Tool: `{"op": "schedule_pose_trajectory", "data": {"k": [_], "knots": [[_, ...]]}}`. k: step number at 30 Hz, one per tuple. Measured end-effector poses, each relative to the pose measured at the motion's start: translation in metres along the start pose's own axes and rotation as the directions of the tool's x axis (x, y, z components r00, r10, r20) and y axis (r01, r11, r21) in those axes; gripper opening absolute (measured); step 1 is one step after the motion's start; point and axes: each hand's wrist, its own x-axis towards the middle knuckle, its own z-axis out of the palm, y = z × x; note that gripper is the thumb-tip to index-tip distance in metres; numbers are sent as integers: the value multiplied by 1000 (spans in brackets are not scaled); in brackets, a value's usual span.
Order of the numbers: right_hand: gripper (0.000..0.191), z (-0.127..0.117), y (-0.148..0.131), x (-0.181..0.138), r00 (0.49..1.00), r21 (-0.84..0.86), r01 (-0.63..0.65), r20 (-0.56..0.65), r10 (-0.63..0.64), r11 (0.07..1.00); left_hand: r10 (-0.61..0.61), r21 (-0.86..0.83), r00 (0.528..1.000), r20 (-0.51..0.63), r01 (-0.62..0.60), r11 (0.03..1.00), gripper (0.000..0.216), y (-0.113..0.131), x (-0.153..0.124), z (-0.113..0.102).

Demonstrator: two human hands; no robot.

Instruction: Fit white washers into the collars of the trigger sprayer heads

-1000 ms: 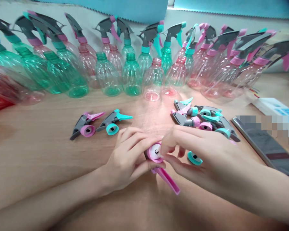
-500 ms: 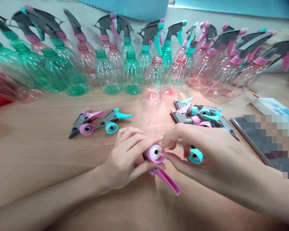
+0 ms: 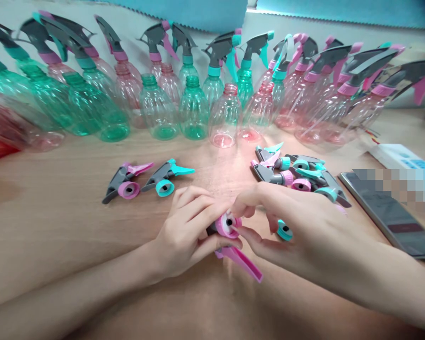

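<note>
My left hand [image 3: 184, 231] is wrapped round a grey-and-pink trigger spray head [image 3: 241, 262], its collar facing up towards me and its pink trigger pointing down to the right. Inside the collar sits a white washer [image 3: 225, 224] with a dark hole in the middle. The thumb and index fingertip of my right hand [image 3: 297, 222] pinch at this washer from the right. Beneath the right hand a turquoise-collared spray head [image 3: 285, 230] is partly hidden. To the left lie a pink spray head [image 3: 129, 190] and a turquoise spray head [image 3: 165, 188], collars towards me.
Several loose spray heads [image 3: 276, 177] are heaped beyond my right hand. A row of green bottles [image 3: 159, 113] and pink bottles [image 3: 225, 115] lines the back, some with spray heads on. A phone [image 3: 386, 212] lies at right, near a white box [image 3: 400, 155].
The washer looks lower and tilted inside the pink collar. My right hand has shifted slightly left with its fingertips at the collar, while my left hand keeps its hold.
</note>
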Motion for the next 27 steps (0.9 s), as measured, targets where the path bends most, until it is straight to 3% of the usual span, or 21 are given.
{"op": "schedule_pose_trajectory", "data": {"k": [17, 23, 27], "knots": [[19, 1, 0, -1, 1000, 16, -8, 28, 7, 1000, 35, -27, 999, 23, -35, 999, 28, 2, 2, 1], [4, 2, -10, -3, 996, -162, -56, -81, 44, 985, -9, 3, 1000, 1, 9, 1000, 31, 1, 1, 1], [8, 6, -14, -4, 991, -121, -83, -117, 69, 989, -5, 6, 1000, -6, 5, 1000, 33, 1, 0, 1]]}}
